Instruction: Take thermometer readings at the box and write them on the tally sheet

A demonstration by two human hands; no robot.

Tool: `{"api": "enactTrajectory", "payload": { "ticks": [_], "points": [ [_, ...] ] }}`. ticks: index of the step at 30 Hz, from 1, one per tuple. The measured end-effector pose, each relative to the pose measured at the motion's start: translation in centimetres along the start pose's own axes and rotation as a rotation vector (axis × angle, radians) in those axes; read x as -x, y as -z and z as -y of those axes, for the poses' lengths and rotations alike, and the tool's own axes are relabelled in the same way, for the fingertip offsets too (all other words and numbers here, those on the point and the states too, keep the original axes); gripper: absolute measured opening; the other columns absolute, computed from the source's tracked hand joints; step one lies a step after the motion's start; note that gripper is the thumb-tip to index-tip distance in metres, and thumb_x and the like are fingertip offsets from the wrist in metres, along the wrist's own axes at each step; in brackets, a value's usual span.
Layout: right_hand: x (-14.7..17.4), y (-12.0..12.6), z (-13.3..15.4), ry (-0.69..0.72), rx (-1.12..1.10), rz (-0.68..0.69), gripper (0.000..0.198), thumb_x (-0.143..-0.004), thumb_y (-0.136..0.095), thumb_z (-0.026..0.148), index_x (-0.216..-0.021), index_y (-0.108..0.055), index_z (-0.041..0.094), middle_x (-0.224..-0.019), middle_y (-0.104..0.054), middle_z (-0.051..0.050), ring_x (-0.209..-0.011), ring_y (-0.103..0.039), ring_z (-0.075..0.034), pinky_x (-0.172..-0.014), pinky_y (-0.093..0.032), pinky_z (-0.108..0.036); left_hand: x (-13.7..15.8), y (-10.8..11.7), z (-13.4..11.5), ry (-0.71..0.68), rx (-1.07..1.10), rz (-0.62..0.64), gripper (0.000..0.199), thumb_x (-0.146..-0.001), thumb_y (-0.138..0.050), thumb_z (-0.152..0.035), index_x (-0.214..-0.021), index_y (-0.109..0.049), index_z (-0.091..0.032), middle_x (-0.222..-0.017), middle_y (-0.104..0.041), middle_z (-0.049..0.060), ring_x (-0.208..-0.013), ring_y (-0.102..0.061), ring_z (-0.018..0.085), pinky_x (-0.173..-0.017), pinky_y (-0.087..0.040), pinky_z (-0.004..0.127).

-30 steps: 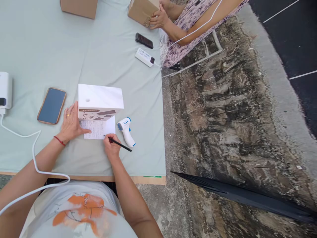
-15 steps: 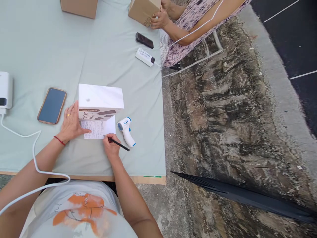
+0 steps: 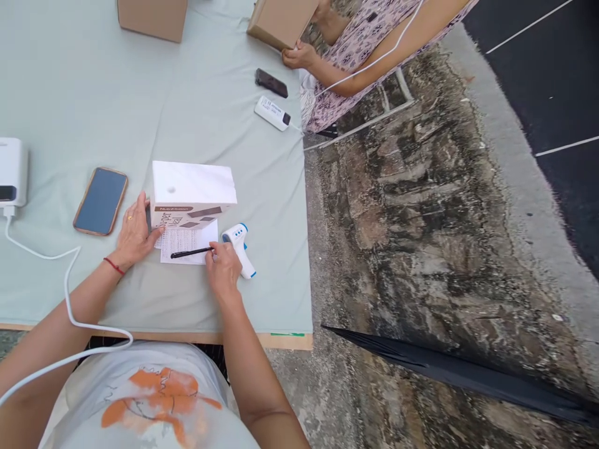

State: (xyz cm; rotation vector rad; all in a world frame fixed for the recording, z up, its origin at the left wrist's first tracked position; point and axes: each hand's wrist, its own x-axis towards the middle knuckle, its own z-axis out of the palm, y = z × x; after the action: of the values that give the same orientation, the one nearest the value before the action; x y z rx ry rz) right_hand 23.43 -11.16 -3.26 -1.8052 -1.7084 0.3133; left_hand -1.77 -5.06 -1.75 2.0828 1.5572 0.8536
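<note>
My right hand [image 3: 223, 267] pinches one end of a black pen [image 3: 191, 252], which points left across a sheet of printed paper [image 3: 180, 242]. Against the left side of a white box [image 3: 194, 182] with brown print rests my left hand [image 3: 134, 231], open, its fingers stretched out and its thumb by the paper's left edge. The box stands on the far part of the sheet and hides some of it. Just right of my right hand lies a white and blue infrared thermometer [image 3: 239, 249], its handle partly behind my fingers.
A phone [image 3: 100, 201] and a white power bank [image 3: 13, 171] with a cable lie to the left. Farther off are a second power bank [image 3: 272, 113], a black device [image 3: 271, 82] and a cardboard box [image 3: 152, 19]. Another person's hand [image 3: 299, 56] holds a carton [image 3: 283, 22].
The pen has swung round from pointing right to pointing left over the paper. My right hand has shifted right, towards the thermometer. The other person's carton has turned.
</note>
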Motion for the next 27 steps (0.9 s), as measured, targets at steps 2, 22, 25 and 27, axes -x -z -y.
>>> {"api": "enactTrajectory", "payload": {
  "ticks": [2, 22, 25, 27],
  "points": [
    [-0.4, -0.5, 0.4, 0.009, -0.012, 0.012, 0.030, -0.091, -0.052, 0.024, -0.113, -0.070, 0.019, -0.084, -0.061, -0.007, -0.080, -0.058, -0.023, -0.071, -0.047, -0.035, 0.1, 0.0, -0.1, 0.013, 0.017, -0.023, 0.102, -0.095, -0.040, -0.074, -0.165, -0.002, -0.010, -0.154, -0.047, 0.027, -0.146, -0.042, 0.040, -0.120, -0.032, 0.059],
    [-0.1, 4.4, 1.5, -0.532, -0.726, 0.131, 0.048, -0.079, -0.060, 0.063, -0.097, -0.064, 0.019, -0.083, -0.062, -0.002, -0.077, -0.054, -0.018, -0.073, -0.045, -0.031, -0.4, 0.1, -0.5, 0.062, -0.053, -0.087, 0.091, -0.098, -0.013, -0.077, -0.158, -0.036, -0.013, -0.138, -0.060, 0.022, -0.129, -0.053, 0.037, -0.110, -0.041, 0.053],
    [0.2, 3.2, 5.1, -0.486, -0.999, 0.185, 0.043, -0.078, -0.065, 0.062, -0.088, -0.062, 0.020, -0.075, -0.057, 0.002, -0.068, -0.048, -0.014, -0.065, -0.042, -0.027, -0.4, 0.0, -0.2, 0.070, -0.065, -0.090, 0.091, -0.098, -0.012, -0.077, -0.160, -0.033, -0.013, -0.145, -0.057, 0.022, -0.132, -0.052, 0.037, -0.111, -0.040, 0.053],
    [0.1, 2.1, 6.7, -0.466, -1.064, 0.232, 0.041, -0.078, -0.067, 0.061, -0.084, -0.060, 0.021, -0.072, -0.053, 0.003, -0.066, -0.045, -0.013, -0.063, -0.039, -0.025, -0.3, -0.1, 0.0, 0.072, -0.078, -0.093, 0.094, -0.097, -0.011, -0.078, -0.160, -0.033, -0.012, -0.146, -0.055, 0.023, -0.132, -0.051, 0.037, -0.112, -0.039, 0.053]
  ]
}}
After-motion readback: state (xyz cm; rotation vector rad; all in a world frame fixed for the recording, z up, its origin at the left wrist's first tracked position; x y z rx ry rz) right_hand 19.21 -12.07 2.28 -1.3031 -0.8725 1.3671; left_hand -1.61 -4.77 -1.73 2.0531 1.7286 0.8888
